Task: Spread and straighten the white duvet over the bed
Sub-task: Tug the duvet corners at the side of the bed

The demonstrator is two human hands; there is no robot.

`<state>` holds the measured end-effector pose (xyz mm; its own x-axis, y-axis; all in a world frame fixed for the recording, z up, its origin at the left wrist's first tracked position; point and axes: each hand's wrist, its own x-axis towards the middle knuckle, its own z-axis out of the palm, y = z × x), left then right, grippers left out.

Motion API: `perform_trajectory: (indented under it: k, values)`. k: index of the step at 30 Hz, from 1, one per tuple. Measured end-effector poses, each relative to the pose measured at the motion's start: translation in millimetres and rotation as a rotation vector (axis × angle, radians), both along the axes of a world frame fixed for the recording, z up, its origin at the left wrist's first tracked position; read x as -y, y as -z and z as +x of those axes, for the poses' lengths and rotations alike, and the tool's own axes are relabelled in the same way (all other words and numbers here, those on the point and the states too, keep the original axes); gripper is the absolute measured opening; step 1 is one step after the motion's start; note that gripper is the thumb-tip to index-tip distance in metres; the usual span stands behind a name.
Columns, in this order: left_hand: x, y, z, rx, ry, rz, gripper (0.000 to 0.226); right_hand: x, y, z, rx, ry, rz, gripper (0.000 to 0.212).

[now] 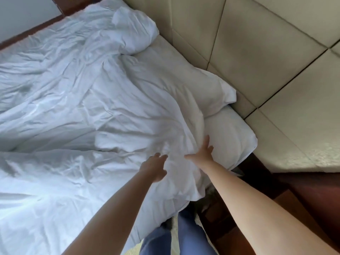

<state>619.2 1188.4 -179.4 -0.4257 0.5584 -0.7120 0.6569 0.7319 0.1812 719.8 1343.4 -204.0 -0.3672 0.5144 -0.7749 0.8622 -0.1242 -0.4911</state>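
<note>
— Duvet first: where does it lie?

— Across most of the bed, rumpled, its near corner bunched by the pillow at the headboard. A patch of bare sheet shows at the bed's corner, so the cover seems to fall short there.

— Why are both hands on that corner?

— Likely because the folds gather there. The left hand rests on the cloth with fingers loosely bent, clamped on nothing that I can see. The right hand lies flat, fingers spread apart, pressing the ridge of fabric.

— So no real grip?

— None; flat palms suit smoothing. I judge the corner needs drawing toward the headboard next.
</note>
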Motion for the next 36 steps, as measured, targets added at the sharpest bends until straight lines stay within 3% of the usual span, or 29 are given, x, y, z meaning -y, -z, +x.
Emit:
perform_trajectory:
  k: [3,8,12,17,20,22,24,26,29,32,34,36]
  values:
    - [-6.8,3.8,0.0,0.003,-0.031,-0.016,0.063,-7.8,9.7,-8.1,-0.092,0.139,-0.158,0.116]
    - [-7.5,-5.8,-1.2,0.007,-0.064,-0.023,0.053,0.5,-3.9,-18.2,-0.039,0.038,-0.32,0.043]
    - [-2.8,-25.9,-11.0,0.162,-0.192,0.005,0.067,8.2,-37.8,-43.6,-0.187,0.106,-0.452,0.014]
    - [5.8,-77.9,-18.9,0.334,-0.402,0.306,0.1,7.6,-87.9,-78.0,-0.313,0.157,-0.522,0.019]
    - [7.0,-98.7,-20.5,0.253,-0.423,0.455,0.112,0.4,-113.0,-90.7,-0.44,0.198,-0.555,0.022]
    - [6.5,-103.6,-22.9,0.04,-0.503,0.517,0.083,-4.9,-125.6,-92.4,-0.496,0.168,-0.514,0.031]
    - [3.4,-108.6,-28.2,-0.173,-0.537,0.574,0.04,-7.2,-132.9,-86.1,-0.514,0.088,-0.475,0.04]
    - [1.9,-117.2,-34.3,-0.258,-0.55,0.649,0.014,-4.0,-134.8,-72.9,-0.451,-0.102,-0.482,0.051]
    - [2.0,-129.7,-43.0,-0.258,-0.552,0.697,0.007,6.1,-134.8,-55.1,-0.288,-0.414,-0.405,0.073]
    - [-1.4,-139.7,-48.1,-0.237,-0.516,0.705,0.006,11.8,-138.7,-46.9,-0.201,-0.529,-0.354,0.081]
    - [-4.2,-146.4,-48.5,-0.186,-0.513,0.736,0.007,11.6,-143.9,-45.6,-0.223,-0.49,-0.316,0.072]
    - [-6.8,-149.4,-49.3,-0.12,-0.531,0.75,0.019,7.4,-154.5,-45.7,-0.298,-0.359,-0.379,0.046]
